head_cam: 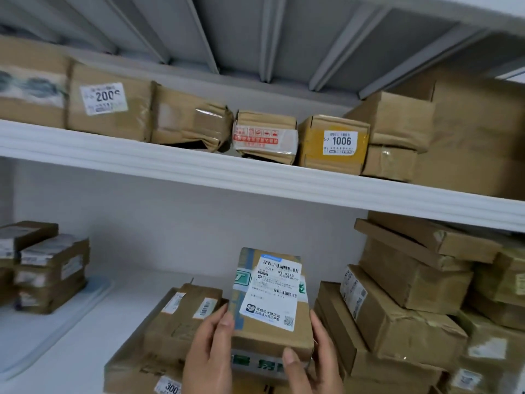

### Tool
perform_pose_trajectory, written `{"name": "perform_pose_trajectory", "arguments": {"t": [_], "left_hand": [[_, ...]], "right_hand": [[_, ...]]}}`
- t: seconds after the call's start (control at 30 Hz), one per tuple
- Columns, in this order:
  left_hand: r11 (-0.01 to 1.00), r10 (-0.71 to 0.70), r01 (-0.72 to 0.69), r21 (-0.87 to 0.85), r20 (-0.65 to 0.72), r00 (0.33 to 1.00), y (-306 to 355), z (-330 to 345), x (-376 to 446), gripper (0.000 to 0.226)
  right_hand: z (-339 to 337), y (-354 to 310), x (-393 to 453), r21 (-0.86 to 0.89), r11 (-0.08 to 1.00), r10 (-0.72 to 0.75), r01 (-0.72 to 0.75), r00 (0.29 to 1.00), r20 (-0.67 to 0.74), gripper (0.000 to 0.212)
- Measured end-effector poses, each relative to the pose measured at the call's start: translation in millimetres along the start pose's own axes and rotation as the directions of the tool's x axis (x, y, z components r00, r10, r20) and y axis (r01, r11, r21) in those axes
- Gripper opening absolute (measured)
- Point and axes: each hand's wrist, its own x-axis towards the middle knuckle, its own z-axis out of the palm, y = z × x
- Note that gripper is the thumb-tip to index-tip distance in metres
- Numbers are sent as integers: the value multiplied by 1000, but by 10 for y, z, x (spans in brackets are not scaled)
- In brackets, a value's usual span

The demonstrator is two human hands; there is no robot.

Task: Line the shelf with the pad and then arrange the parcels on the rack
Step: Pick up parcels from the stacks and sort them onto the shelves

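Together we hold a small cardboard parcel (270,305) with a white shipping label, our left hand (208,356) curled along its left edge and our right hand (315,356) gripping its near right corner, thumb on top. It sits in front of the lower shelf, above a flatter box (181,317) and between the stacks there. A translucent pad (56,331) lines the shelf's left part, under a pile of small boxes (48,268). On the upper shelf (255,174) a row of parcels includes one labelled 1006 (335,143).
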Motion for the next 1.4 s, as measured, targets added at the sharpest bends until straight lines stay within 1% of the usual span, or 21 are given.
{"name": "perform_pose_trajectory", "arguments": {"t": [0.03,0.13,0.23,0.3,0.33,0.37,0.43,0.53,0.6,0.67,0.7,0.77,0.83,0.9,0.97,1.03,1.07,1.13,1.2,1.3,1.4], "left_hand": [[999,28,-27,33,-23,999,36,-12,-120,20],[990,89,-87,111,-19,996,116,-22,-466,21],[989,111,-108,105,-28,993,189,-114,-749,18],[978,157,-169,126,97,983,298,-170,-963,15],[963,211,-228,142,123,970,313,-182,-1046,15],[962,227,-235,138,73,971,361,-175,-1121,16],[973,217,-213,85,-39,975,490,-141,-1268,14],[962,271,-271,12,-6,962,698,-66,-1408,11],[939,343,-342,-9,21,939,814,-73,-1433,38],[920,390,-392,8,79,917,1037,-54,-1419,54],[907,416,-420,16,113,902,1164,-31,-1389,62],[874,473,-485,27,181,863,1422,23,-1301,72],[839,525,-542,39,200,827,1664,91,-1136,70],[804,576,-594,29,210,790,1877,181,-914,68],[760,628,-649,13,243,740,2072,271,-696,60],[711,678,-704,-5,275,682,2234,358,-477,42],[691,697,-723,-26,291,656,2306,404,-365,36],[660,722,-749,-55,320,613,2432,487,-147,36],[653,729,-754,-76,334,598,2547,594,68,36],[661,724,-746,-82,333,605,2706,770,329,39],[653,727,-753,-80,346,593,2860,992,532,45]], "right_hand": [[-50,-58,-44,14,1000,-19,19,1000,15,85],[-220,-240,-234,43,998,-49,47,998,45,85],[-394,-418,-411,29,992,-126,125,990,62,87],[-496,-529,-513,7,981,-193,193,980,55,87],[-542,-588,-557,0,976,-217,217,975,57,87],[-582,-645,-594,4,974,-228,228,972,62,87],[-655,-774,-632,31,971,-240,239,968,76,86],[-729,-1067,-603,55,957,-290,286,953,89,79],[-755,-1327,-532,77,937,-346,340,934,86,71],[-758,-1602,-410,103,924,-379,369,919,110,58],[-754,-1714,-318,113,917,-396,384,909,130,50],[-734,-1902,-97,128,896,-441,425,883,161,46],[-681,-2071,144,127,876,-482,466,860,168,49],[-605,-2219,415,116,844,-536,523,827,170,46],[-518,-2362,698,100,818,-575,567,800,169,45],[-426,-2493,969,92,800,-599,593,784,164,46],[-374,-2540,1100,88,794,-607,602,779,156,47],[-282,-2618,1348,63,791,-611,609,778,144,51],[-225,-2692,1579,58,791,-610,608,779,144,50],[-208,-2834,1851,35,804,-592,594,794,140,43],[-213,-2957,2109,-63,804,-586,592,806,84,40]]}}
